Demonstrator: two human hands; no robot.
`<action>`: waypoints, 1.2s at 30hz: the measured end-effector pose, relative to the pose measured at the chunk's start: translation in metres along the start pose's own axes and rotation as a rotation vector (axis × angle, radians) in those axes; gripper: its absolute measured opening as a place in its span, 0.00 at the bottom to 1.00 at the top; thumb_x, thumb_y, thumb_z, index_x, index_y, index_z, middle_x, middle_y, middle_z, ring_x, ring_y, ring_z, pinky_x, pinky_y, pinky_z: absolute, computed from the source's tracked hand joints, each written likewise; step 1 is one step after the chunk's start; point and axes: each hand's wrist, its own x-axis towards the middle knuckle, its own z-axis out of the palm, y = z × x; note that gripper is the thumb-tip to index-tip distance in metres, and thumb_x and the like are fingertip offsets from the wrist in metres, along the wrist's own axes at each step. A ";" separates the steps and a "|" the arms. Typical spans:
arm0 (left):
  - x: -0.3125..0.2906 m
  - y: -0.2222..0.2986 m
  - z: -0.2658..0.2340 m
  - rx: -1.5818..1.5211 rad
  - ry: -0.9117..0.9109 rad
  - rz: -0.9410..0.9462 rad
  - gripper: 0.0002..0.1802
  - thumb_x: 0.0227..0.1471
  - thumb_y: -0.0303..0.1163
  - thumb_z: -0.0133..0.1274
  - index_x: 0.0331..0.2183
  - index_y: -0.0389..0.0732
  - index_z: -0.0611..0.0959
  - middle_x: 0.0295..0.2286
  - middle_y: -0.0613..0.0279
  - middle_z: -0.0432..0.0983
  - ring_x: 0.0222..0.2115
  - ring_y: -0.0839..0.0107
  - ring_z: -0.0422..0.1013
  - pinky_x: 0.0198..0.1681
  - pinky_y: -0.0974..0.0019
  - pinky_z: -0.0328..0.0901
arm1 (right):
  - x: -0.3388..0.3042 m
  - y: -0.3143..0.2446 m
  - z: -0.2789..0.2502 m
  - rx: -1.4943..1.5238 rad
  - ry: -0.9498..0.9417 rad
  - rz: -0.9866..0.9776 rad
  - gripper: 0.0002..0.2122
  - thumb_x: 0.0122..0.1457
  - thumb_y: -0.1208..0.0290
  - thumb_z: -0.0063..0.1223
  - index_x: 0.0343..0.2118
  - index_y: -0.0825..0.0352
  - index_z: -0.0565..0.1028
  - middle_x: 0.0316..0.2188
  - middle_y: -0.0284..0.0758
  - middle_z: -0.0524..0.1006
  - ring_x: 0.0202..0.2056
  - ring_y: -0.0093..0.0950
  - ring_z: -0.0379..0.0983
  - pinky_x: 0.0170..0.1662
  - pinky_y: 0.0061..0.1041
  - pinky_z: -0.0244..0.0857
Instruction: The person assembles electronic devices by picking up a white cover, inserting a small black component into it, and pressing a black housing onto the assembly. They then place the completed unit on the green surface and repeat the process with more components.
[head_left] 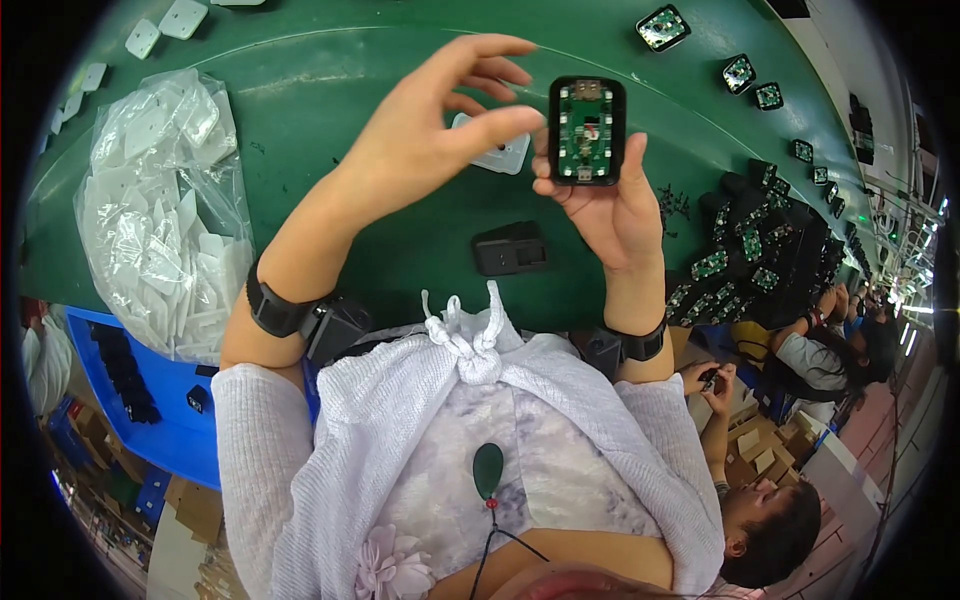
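My right hand point(615, 205) grips a black plastic housing point(555, 120) by its lower end and sides, holding it up above the table. A green circuit board point(588, 140) lies inside it, facing up. Just left of it my left hand point(430, 125) hovers with fingers loosely curved and apart, holding nothing. Its thumb tip is close to the housing's left edge; I cannot tell whether they touch. Below the left hand a translucent white plate point(508, 155) rests on the table, partly covered. Nearer to me lies an empty-looking black housing point(512, 250).
A clear bag of white plates point(160, 220) fills the left side, above a blue bin point(180, 440) with black parts. On the right is a heap of housings with boards point(750, 245), beside small dark screws point(673, 205). More units line the green table point(380, 270). Other people sit at right.
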 end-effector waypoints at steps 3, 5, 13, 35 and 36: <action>-0.012 -0.019 -0.012 0.312 0.094 0.138 0.23 0.45 0.29 0.60 0.46 0.42 0.76 0.39 0.59 0.73 0.41 0.62 0.69 0.42 0.62 0.65 | -0.001 -0.002 -0.001 -0.079 0.096 -0.062 0.30 0.65 0.47 0.32 0.56 0.73 0.61 0.47 0.48 0.69 0.46 0.36 0.71 0.48 0.34 0.70; -0.022 -0.035 -0.014 0.689 0.109 0.305 0.24 0.42 0.27 0.60 0.45 0.42 0.76 0.40 0.60 0.73 0.44 0.57 0.67 0.46 0.59 0.63 | -0.002 -0.001 -0.007 -0.050 0.187 -0.097 0.27 0.66 0.52 0.34 0.56 0.73 0.60 0.46 0.47 0.70 0.45 0.36 0.71 0.49 0.34 0.70; -0.034 -0.037 0.002 0.927 0.068 0.276 0.24 0.38 0.29 0.62 0.43 0.42 0.77 0.46 0.63 0.69 0.48 0.60 0.64 0.50 0.56 0.59 | 0.000 0.003 -0.020 -1.576 0.601 -0.535 0.21 0.48 0.61 0.64 0.45 0.63 0.74 0.39 0.37 0.73 0.39 0.39 0.71 0.43 0.34 0.64; -0.035 -0.042 0.002 0.957 0.079 0.280 0.20 0.38 0.30 0.62 0.39 0.45 0.81 0.47 0.65 0.70 0.49 0.63 0.64 0.50 0.57 0.59 | 0.028 0.016 0.004 -2.131 -0.010 -0.696 0.06 0.45 0.70 0.61 0.28 0.59 0.76 0.29 0.25 0.72 0.33 0.26 0.68 0.35 0.27 0.56; -0.036 -0.042 0.002 0.959 0.081 0.283 0.20 0.38 0.30 0.62 0.39 0.45 0.81 0.47 0.65 0.70 0.49 0.63 0.64 0.50 0.57 0.59 | 0.029 0.016 0.004 -2.142 -0.030 -0.679 0.06 0.45 0.71 0.60 0.28 0.59 0.76 0.29 0.25 0.71 0.33 0.26 0.67 0.35 0.27 0.56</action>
